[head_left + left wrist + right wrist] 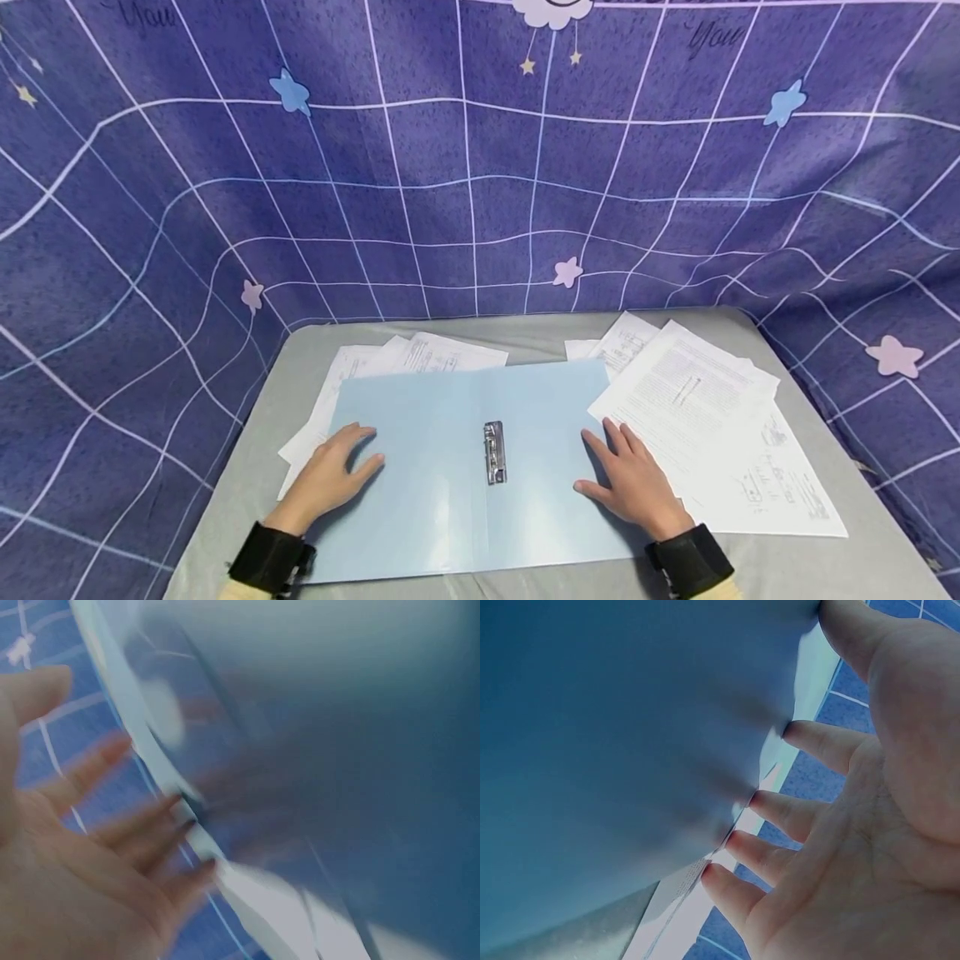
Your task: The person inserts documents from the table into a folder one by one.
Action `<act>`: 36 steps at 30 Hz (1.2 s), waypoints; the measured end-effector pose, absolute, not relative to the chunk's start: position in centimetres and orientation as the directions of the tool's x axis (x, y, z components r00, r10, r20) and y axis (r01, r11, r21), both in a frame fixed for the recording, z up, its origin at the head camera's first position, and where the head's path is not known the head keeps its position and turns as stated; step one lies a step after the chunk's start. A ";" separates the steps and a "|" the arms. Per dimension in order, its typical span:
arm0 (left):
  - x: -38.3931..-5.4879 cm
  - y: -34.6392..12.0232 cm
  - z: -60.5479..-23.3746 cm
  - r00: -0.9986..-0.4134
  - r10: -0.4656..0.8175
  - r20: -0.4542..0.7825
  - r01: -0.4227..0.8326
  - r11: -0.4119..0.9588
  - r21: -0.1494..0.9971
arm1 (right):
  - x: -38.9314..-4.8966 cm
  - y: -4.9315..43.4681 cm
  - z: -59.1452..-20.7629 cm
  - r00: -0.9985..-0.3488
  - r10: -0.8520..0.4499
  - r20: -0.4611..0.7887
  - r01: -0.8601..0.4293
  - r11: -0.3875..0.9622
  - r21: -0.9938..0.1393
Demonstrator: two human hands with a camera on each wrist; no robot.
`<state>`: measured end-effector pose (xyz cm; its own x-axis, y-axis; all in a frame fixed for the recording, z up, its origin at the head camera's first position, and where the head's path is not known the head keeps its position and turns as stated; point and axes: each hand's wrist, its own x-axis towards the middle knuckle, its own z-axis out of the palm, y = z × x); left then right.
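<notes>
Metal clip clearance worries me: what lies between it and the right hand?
Only a bare stretch of the blue folder, in the head view.

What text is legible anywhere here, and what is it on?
"You": purple cloth, upper left of the head view.
"You": same cloth, upper right.
Papers at right: print too small to read.
Papers at left: likewise unreadable.
Blue folder: no lettering visible.

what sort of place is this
Probably a makeshift paperwork spot: a glossy rectangular light-blue folder lying open and loose white printed paper sheets, in front of purple-blue fabric with a grid-and-star print.
</notes>
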<state>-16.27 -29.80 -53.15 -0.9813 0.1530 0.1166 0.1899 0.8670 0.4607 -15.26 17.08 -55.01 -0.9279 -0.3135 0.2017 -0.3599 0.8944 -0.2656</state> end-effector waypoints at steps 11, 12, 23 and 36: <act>-15.0 -17.9 -53.1 -0.985 0.166 0.043 0.169 0.895 0.414 | -15.4 17.3 -54.5 -0.930 -0.318 0.181 -0.358 0.895 -0.265; -14.8 -17.1 -53.2 -0.984 0.173 0.042 0.175 0.891 0.419 | -15.5 17.3 -54.5 -0.931 -0.318 0.178 -0.357 0.894 -0.270; -13.5 -13.9 -54.5 -0.975 0.223 -0.002 0.204 0.895 0.397 | -15.5 17.1 -54.7 -0.929 -0.322 0.182 -0.363 0.889 -0.278; -13.8 -14.4 -54.5 -0.970 0.238 -0.055 0.189 0.874 0.449 | -15.6 17.0 -54.8 -0.939 -0.307 0.153 -0.338 0.900 -0.275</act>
